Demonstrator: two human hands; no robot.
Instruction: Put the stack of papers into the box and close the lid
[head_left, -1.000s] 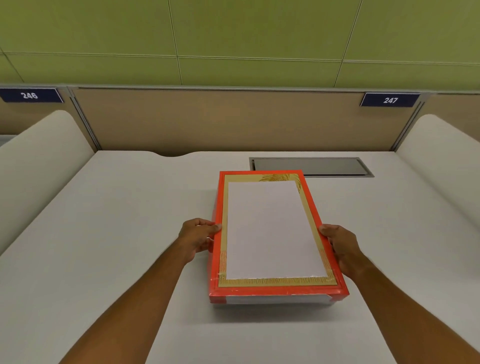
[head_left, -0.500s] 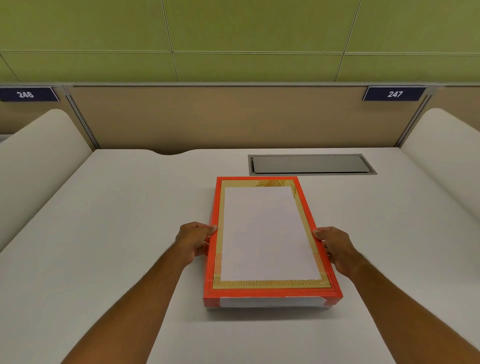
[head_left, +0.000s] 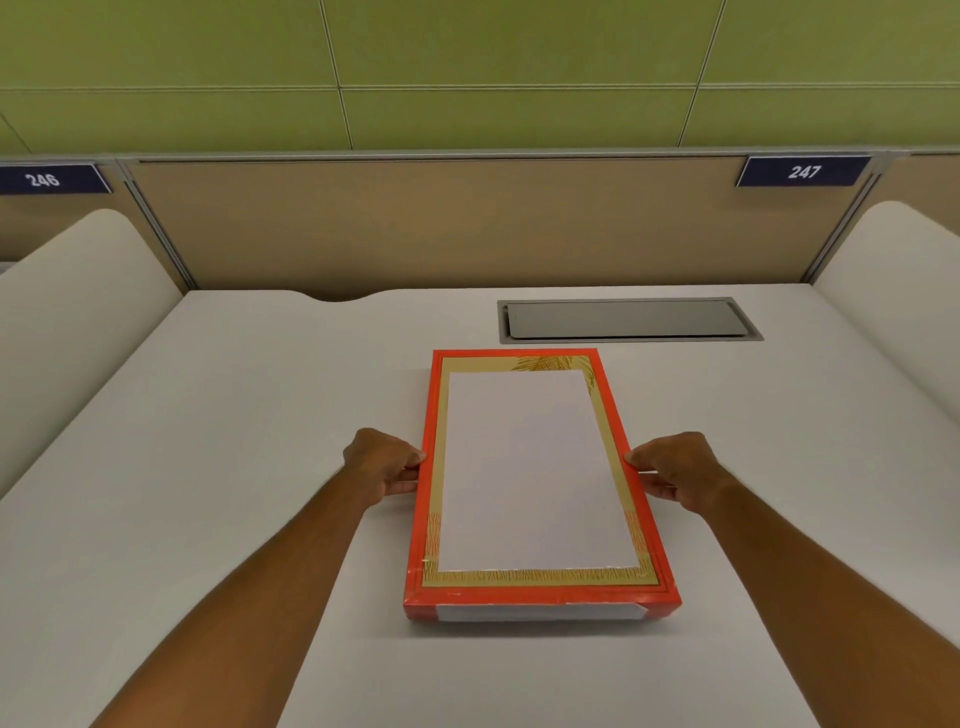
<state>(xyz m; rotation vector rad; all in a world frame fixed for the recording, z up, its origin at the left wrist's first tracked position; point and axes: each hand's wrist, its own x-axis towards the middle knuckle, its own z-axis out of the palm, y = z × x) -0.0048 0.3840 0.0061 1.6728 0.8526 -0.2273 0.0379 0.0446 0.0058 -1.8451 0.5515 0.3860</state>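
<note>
A flat red box (head_left: 540, 605) with a gold-patterned border lies on the white desk, its long side running away from me. A white rectangle (head_left: 530, 467) fills the middle of its top face; I cannot tell whether it is paper or part of the lid. No separate stack of papers shows anywhere. My left hand (head_left: 387, 465) grips the box's left long edge at mid-length. My right hand (head_left: 670, 465) grips the right long edge opposite it. Both thumbs rest on the top rim, and the fingers curl down the sides.
The white desk (head_left: 208, 467) has a grey cable hatch (head_left: 623, 319) set in just behind the box. Curved white dividers (head_left: 67, 312) rise at both sides. A tan partition with number plates 246 and 247 closes the back.
The box has turned from a slight slant to nearly square with me. Both hands stayed on its long edges and turned with it.
</note>
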